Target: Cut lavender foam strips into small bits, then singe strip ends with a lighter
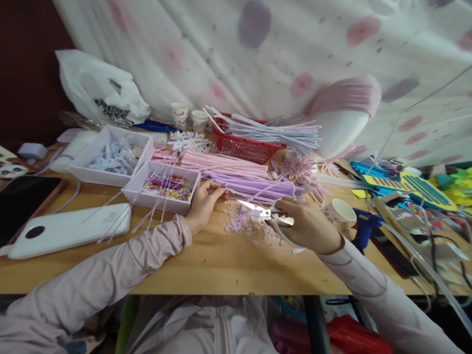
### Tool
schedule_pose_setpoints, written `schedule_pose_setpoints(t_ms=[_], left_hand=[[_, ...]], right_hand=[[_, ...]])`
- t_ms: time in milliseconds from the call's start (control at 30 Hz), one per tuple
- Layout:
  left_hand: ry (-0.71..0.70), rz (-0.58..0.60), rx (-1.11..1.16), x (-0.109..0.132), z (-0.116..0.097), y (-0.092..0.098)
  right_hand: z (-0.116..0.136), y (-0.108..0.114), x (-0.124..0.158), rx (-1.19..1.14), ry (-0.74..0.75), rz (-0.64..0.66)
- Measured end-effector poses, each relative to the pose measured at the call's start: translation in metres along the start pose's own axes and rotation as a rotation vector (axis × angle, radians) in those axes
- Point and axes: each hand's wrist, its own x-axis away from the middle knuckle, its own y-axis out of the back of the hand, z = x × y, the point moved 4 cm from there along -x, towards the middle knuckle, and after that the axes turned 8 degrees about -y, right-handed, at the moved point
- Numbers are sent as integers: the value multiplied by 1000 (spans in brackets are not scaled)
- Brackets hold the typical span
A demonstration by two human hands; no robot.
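Observation:
My right hand [308, 221] is closed around the handles of a pair of scissors [271, 214], whose blades point left, over a scatter of lilac fuzz clippings [238, 221]. Left of the blades, my left hand [206, 204] pinches a thin lilac pipe cleaner, mostly hidden by the fingers. Just behind the hands lies a bundle of purple pipe cleaners [250, 187], with pink pipe cleaners [224, 163] beyond it. Thin, trimmed strands [162, 196] hang over the front of a white box [147, 194] of beads and gems beside my left hand.
A red basket [243, 150] of pale pipe cleaners stands at the back. Another white box [96, 177] and a white power bank [73, 231] are on the left. On the right are a paper cup [339, 210], a blue glue gun [365, 227] and cables.

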Motion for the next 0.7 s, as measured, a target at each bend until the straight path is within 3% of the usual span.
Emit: schedule_pose_setpoints(t_ms=[33,100,167,267,367,433,567,633,700], left_hand=[[2,3,1,0,0,0],[5,10,0,0,-1,-1],[5,18,-2,0,0,-1],[13,26,9,0,1,-1],[16,34,18,0,2,-1],[7,40,26,-1,1,0],[8,43,37,-1,1,0],[16,51,39,-1,2,-1],[16,62,38,-1,2,-1]], right_hand=[[0,3,3,-177,-26,40],[3,-3,11,-599,-58,262],[13,-24,24,-1049,-101,629],[30,-63,48,-1563,-395,1102],[38,-87,56,-1825,-627,1100],[43,-92,57,-1919,-629,1096],[43,-90,55,-1909,-538,954],[41,-82,56,-1746,-417,936],[38,-66,55,-1471,-197,882]])
